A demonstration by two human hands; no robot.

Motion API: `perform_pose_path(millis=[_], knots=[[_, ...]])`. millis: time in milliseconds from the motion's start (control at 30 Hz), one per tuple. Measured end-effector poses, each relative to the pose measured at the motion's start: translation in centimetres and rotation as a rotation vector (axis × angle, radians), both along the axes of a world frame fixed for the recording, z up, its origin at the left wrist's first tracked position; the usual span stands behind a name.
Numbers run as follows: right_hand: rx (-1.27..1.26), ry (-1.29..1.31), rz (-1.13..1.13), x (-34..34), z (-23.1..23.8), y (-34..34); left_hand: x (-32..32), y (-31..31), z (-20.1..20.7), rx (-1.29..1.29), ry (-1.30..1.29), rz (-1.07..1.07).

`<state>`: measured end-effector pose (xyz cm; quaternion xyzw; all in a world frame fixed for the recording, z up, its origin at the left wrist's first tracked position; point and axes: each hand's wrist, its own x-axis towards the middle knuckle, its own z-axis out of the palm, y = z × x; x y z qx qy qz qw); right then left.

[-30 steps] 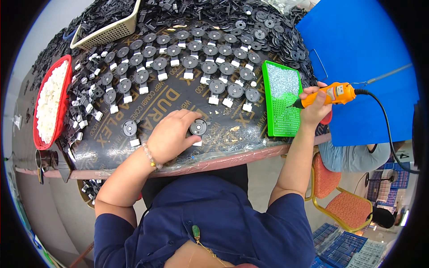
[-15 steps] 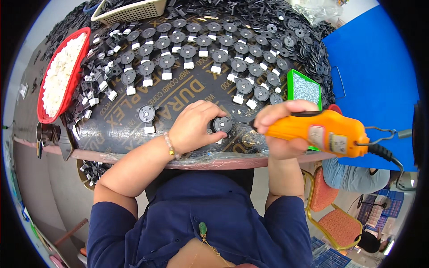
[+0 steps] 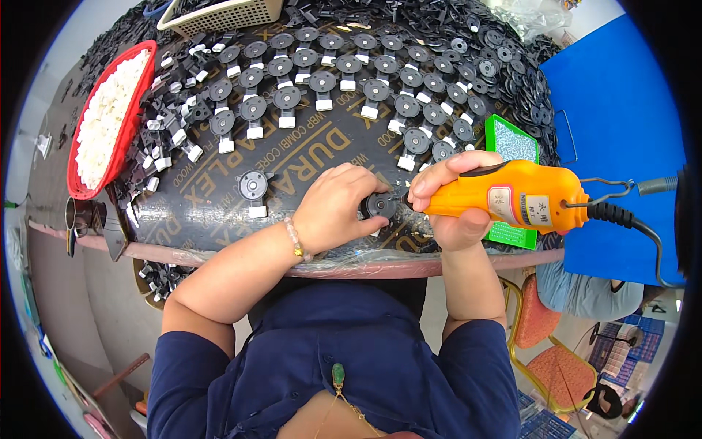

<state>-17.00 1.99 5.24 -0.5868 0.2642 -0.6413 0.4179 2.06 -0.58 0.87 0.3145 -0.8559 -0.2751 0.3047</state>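
My left hand [image 3: 338, 208] rests on the black tabletop, thumb and fingers closed round the rim of a black disc part [image 3: 380, 210]. A small white edge shows below this part. In my right hand [image 3: 459, 197] is an orange electric screwdriver [image 3: 537, 196], lying nearly level with its cord running off to the right. The nose of the screwdriver points left, its thin bit at the right side of the disc; whether it touches a screw is too small to tell. To the left of my left hand lies another black disc part [image 3: 253, 186] with a white tab.
Rows of similar disc parts [image 3: 322, 82] spread beyond my hands. At the left stands a red basket [image 3: 137, 110] of white pieces. A green tray [image 3: 523, 235] of small screws sits behind the screwdriver. Loose black parts, a beige basket [image 3: 219, 23] and a blue board [image 3: 614, 132] lie farther out.
The screwdriver has moved left, bringing its bit closer to the held disc part. My left hand keeps its grip on that part. The whole view has shifted slightly.
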Motion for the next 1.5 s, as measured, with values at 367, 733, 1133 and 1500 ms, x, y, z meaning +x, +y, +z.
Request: perform_pose_path(millis=[367,733,1133,1500], knots=[[0.065,0.017,-0.001,1.0,0.4,0.3,-0.2,0.0,0.6,0.017,-0.021,-0.001],[-0.129,0.145,-0.620,-11.7,3.0,1.3,-0.5,0.5,0.2,-0.055,-0.035,0.006],[-0.045,0.138,-0.841,-17.5,-0.4,1.9,-0.9,0.6,0.4,-0.023,-0.069,-0.018],[-0.064,0.106,-0.832,-17.5,-0.5,2.0,-0.8,0.6,0.4,-0.042,-0.078,-0.023]])
